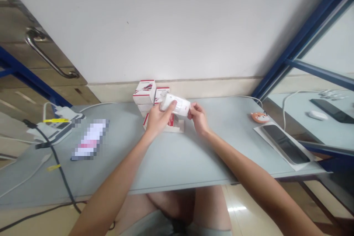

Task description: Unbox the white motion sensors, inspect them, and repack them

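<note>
A white, box-like packet with a small red mark (pixel 181 107) is held up above the desk, tilted down to the right. My left hand (pixel 159 118) grips its left end, thumb on top. At the right end, the fingers of my right hand (pixel 198 117) are pinched together at the packet's edge; what exactly they pinch is too small to tell. Below and behind my left hand lies a red and white carton (pixel 178 126), partly hidden. Just beyond stand stacked white boxes with red edges (pixel 144 94), and another such box (pixel 162 92) beside them, partly covered by the packet.
On the left of the grey desk (pixel 171 166) lie a blurred-out phone (pixel 90 139) and a power strip (pixel 59 131) with plugs and a black cable (pixel 59 166). To the right are an orange animal-faced case (pixel 260 117) and a dark phone (pixel 284 143) on white paper. A wall borders the back.
</note>
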{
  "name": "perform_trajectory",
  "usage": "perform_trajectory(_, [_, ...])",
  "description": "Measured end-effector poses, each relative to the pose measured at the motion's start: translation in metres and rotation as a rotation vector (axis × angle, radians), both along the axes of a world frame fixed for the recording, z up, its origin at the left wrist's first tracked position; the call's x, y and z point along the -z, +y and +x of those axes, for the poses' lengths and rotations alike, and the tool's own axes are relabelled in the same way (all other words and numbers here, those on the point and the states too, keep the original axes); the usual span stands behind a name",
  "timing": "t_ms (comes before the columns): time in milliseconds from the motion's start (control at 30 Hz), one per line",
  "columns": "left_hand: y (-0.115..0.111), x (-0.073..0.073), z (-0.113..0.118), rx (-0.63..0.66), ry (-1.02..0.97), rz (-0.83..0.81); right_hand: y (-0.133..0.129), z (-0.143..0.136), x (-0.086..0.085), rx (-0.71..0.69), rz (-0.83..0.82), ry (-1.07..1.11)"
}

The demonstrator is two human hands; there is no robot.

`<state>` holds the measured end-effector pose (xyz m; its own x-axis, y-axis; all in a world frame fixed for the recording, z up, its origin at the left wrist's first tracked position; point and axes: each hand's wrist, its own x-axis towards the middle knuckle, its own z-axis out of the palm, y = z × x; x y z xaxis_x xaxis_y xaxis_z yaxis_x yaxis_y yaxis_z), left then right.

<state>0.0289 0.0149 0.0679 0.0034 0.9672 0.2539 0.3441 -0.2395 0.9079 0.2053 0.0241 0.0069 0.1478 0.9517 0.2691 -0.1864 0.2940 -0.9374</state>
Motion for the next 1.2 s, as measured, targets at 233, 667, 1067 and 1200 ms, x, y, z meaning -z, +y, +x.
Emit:
perform_trajectory(233, [0.007, -0.004, -0.008, 0.225, -0.203, -0.575, -0.019, 0.007, -0.010, 0.275, 0.406, -0.364])
perform_trajectory(667, [0.006, 0.005, -0.002, 0.292, -0.617, -0.731, -0.041, 0.016, -0.021, 0.334, 0.974, -1.076])
perform_trajectory(1067, [-0.008, 0.003, 0.005, 0.435, -0.411, -0.484, -0.025, 0.013, -0.018, 0.098, 0.346, -0.719])
perform_trajectory(1200, [-0.007, 0.007, 0.006, 0.427, -0.239, -0.357, -0.018, 0.015, -0.008, 0.025, 0.199, -0.644])
